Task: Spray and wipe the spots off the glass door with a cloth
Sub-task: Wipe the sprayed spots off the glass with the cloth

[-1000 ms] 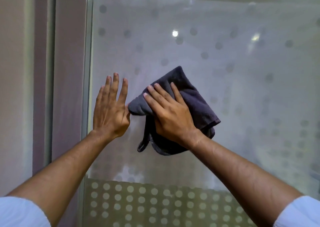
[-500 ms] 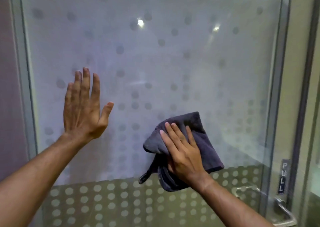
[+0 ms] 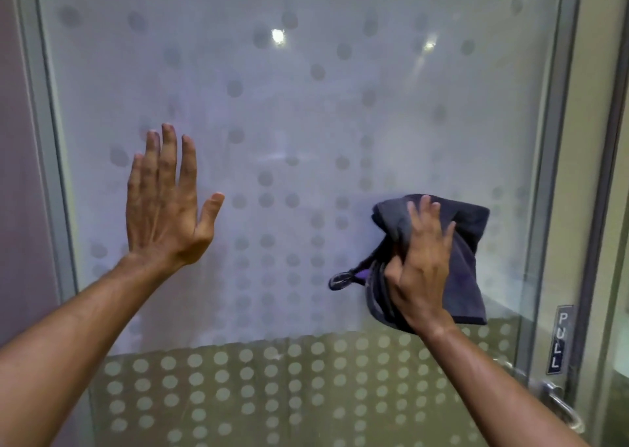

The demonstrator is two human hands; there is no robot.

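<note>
While the left hand (image 3: 163,205) lies flat with straight fingers spread against the glass door (image 3: 306,113), holding nothing, the right hand (image 3: 420,266) presses a bunched dark grey cloth (image 3: 466,242) to the pane, fingers over its front and thumb curled into its lower folds. The cloth sits low and right, near the door's right frame, above the dotted band (image 3: 258,388) and the PULL label (image 3: 558,339). Most unwiped glass likely lies up and leftward, so the right hand is nearer.
</note>
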